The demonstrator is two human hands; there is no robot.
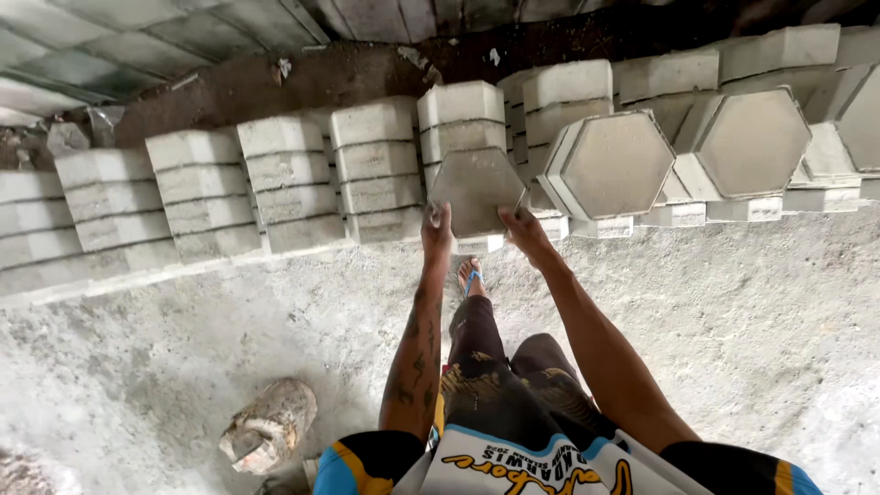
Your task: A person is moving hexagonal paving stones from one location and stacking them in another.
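Rough concrete floor [697,302], grey hexagonal paver [477,190], flat-faced, both hands' grip grasping its lower edges, left hand [436,229], right hand [524,227]

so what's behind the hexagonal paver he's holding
Behind the hexagonal paver stands a stack of pale pavers. Its lower blocks are mostly covered by the held one.

The hexagonal paver [475,188] held up on edge hides the lower part of the block stack [461,115] behind it. The fingertips of both hands [436,229] curl out of sight behind the paver's lower edges. The far-right leaning paver [862,115] and the leftmost stack [27,229] are cut off by the frame. The near log [268,426] is blurred.
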